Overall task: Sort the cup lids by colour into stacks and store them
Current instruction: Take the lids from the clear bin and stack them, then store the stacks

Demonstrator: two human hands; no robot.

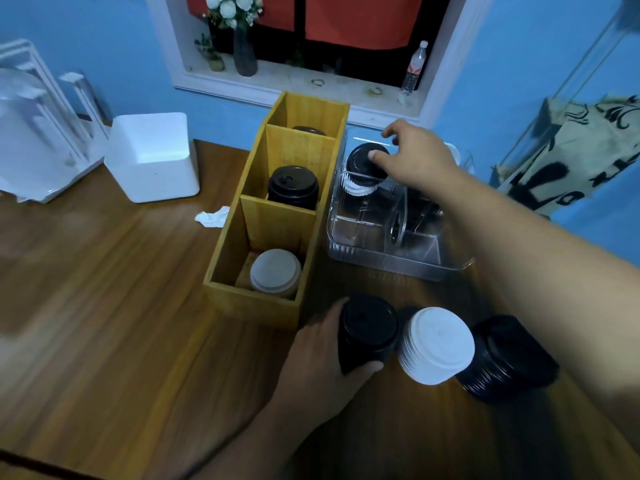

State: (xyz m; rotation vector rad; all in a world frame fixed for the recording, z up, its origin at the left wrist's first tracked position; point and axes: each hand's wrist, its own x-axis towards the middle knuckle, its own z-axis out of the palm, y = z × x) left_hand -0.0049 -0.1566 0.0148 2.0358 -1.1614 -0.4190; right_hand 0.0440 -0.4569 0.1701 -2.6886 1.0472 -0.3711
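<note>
My left hand grips a stack of black lids standing on the wooden table near the front. Right of it stand a white lid stack and another black stack. My right hand reaches into the clear plastic bin, thumb and fingers on a black lid that lies on top of some white lids. The yellow wooden organiser holds a white stack in its near compartment, a black stack in the middle, and a dark lid at the back.
A white square container and a clear rack stand at the left. A crumpled paper scrap lies beside the organiser. The window sill behind carries a vase and a water bottle. A printed cloth hangs at right.
</note>
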